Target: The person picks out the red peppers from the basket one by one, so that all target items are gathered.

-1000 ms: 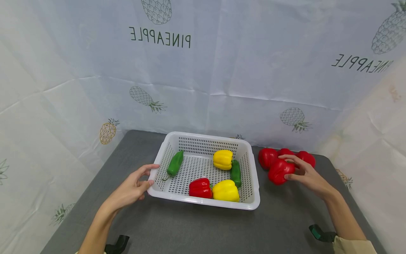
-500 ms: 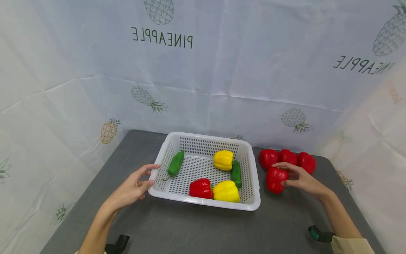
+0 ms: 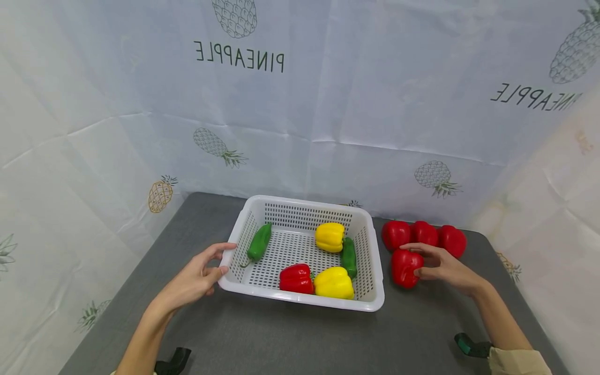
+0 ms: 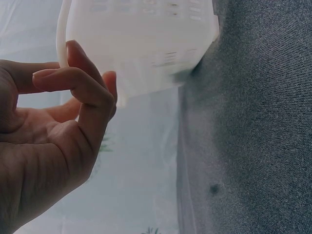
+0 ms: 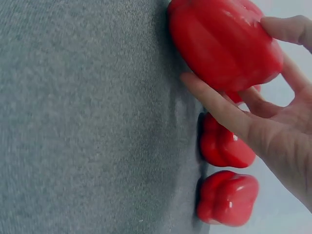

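Note:
My left hand point(image 3: 193, 278) pinches the left rim of a white perforated plastic basket point(image 3: 300, 300). From the left wrist view, the fingers point(image 4: 92, 97) bend at that rim. Inside the basket lie two yellow bell peppers, one at the back point(image 3: 329, 237) and one in front point(image 3: 335, 283), a red bell pepper point(image 3: 296, 278), and two green peppers, left point(image 3: 260, 241) and right point(image 3: 348, 258). To the basket's right, my right hand point(image 3: 445, 268) holds another red bell pepper point(image 3: 404, 269) between thumb and fingers. The right wrist view shows this pepper point(image 5: 224, 44) close to the table.
Three more red bell peppers stand in a row behind my right hand: left point(image 3: 395, 235), middle point(image 3: 424, 233) and right point(image 3: 452, 241). They sit on the grey table point(image 3: 281, 338), near its back edge. A pineapple-print cloth point(image 3: 300, 104) hangs behind and at both sides.
My right hand has brought the gripped red bell pepper left and slightly toward me, away from the back row, over the last second. The left hand and basket have stayed put.

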Available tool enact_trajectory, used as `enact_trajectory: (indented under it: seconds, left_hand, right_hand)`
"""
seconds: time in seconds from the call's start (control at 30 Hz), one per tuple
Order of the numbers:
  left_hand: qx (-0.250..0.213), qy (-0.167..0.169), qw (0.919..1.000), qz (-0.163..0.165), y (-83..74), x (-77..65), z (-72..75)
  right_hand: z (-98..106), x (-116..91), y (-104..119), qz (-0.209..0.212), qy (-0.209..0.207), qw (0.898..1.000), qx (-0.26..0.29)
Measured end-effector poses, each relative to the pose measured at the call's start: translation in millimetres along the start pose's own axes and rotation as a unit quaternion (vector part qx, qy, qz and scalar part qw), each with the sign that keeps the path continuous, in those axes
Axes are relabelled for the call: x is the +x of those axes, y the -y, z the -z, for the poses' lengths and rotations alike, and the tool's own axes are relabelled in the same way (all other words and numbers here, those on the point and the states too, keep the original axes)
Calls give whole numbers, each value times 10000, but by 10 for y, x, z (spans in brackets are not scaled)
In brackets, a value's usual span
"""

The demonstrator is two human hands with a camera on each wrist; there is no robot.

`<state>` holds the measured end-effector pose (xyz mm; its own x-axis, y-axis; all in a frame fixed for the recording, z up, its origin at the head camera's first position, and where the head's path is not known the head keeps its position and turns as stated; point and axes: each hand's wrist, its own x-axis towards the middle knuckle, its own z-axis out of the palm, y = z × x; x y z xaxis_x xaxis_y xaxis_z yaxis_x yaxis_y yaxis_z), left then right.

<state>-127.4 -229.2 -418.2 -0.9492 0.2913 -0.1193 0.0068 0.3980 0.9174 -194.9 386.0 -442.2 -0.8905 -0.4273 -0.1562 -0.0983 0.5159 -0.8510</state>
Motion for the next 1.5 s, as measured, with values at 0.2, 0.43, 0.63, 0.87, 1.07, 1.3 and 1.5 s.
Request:
enact_trajectory:
  seconds: [0.2, 0.43, 0.63, 0.87, 1.07, 1.3, 1.5]
  left_hand:
    - [-25, 7, 10000, 21, 11, -6, 2]
    - [-3, 20, 10000, -2, 24, 11, 11]
    - [61, 0, 10000, -8, 19, 24, 12]
    - [93, -17, 10000, 13, 5, 20, 7]
    - [39, -3, 10000, -43, 6, 20, 6]
    - [-21, 25, 9999, -110, 16, 21, -3]
    - [-37, 15, 10000, -80, 10, 21, -2]
  right_hand:
    - [29, -25, -28, -98, 181, 9994, 277]
    - [27, -51, -5, -116, 46, 9997, 218]
    - [30, -48, -1, -108, -28, 9999, 74]
    - [29, -42, 0, -100, -69, 9999, 58]
    - [30, -52, -9, 27, -150, 9999, 39]
    - [50, -74, 27, 110, -197, 9996, -186]
    - [72, -103, 131, 324, -415, 9970, -566]
